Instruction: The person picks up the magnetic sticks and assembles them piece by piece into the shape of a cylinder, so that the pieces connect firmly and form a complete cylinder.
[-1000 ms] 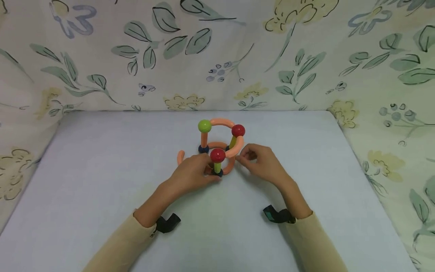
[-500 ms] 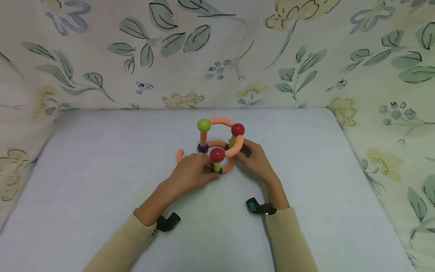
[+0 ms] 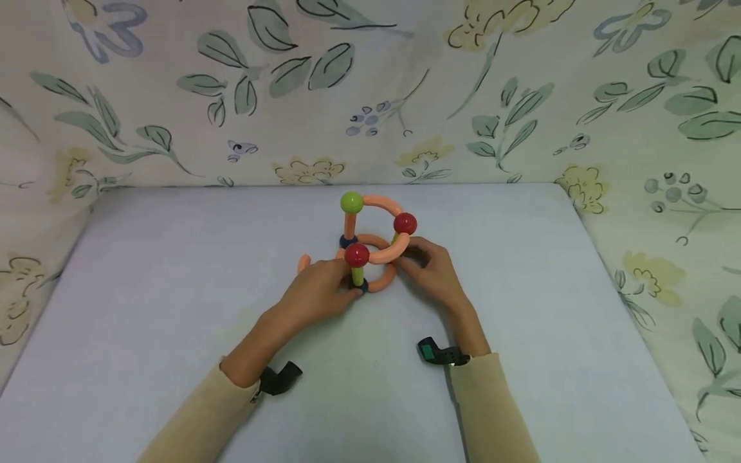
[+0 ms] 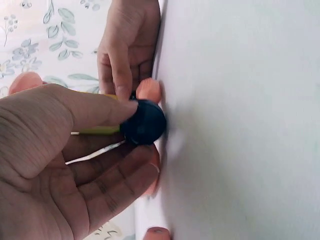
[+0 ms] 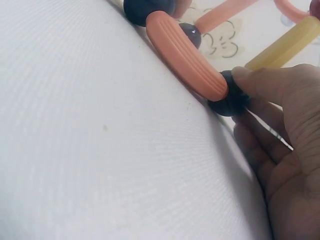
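A two-tier frame of toy balls and rods stands on the white table in the head view. Its top has a lime green ball (image 3: 352, 202), a red ball (image 3: 405, 224) at right and another red ball (image 3: 357, 255) in front, joined by curved orange rods (image 3: 390, 252). With thumb and fingers, my left hand (image 3: 312, 292) pinches the front dark blue base ball (image 4: 145, 122), below a short green rod (image 3: 357, 276). My right hand (image 3: 433, 270) pinches the right dark blue base ball (image 5: 229, 95), beside a curved orange base rod (image 5: 185, 57); in the head view that ball is hidden.
A separate orange rod (image 3: 303, 262) lies left of the frame, partly behind my left hand. The white table (image 3: 173, 276) meets a floral cloth (image 3: 370, 96) at its back edge. Each wrist carries a small black camera (image 3: 280, 378).
My right hand has moved left and taken hold of the right base ball. The frame has since turned: its front red ball went left, its green ball went back and slightly right.
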### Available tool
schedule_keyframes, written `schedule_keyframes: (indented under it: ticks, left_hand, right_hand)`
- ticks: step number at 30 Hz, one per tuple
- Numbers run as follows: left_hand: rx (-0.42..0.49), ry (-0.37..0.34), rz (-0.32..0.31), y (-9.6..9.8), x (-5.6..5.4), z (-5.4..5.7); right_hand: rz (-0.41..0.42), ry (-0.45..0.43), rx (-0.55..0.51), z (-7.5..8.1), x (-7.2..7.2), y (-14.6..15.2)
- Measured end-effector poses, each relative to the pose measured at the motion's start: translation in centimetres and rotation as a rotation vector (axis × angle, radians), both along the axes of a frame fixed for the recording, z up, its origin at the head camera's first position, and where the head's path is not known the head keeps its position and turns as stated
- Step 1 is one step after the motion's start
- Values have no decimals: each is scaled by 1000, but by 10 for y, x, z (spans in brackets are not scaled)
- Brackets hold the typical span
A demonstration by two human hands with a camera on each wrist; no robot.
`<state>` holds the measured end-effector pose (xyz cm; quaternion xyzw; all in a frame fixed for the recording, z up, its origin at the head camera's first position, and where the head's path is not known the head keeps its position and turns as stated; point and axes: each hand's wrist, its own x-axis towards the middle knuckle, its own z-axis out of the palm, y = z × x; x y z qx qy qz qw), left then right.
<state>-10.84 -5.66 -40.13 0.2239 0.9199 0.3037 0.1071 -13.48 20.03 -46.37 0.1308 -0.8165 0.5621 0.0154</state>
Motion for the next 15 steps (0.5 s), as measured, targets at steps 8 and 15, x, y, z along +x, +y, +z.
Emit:
schedule_keyframes:
  ticks: [8, 15]
  left_hand:
    - [14, 61, 14, 2, -1, -2]
    - [13, 60, 24, 2, 2, -9]
  right_hand:
    - [-7, 40, 14, -1, -4, 2]
    - [-19, 29, 56, -5, 1, 1]
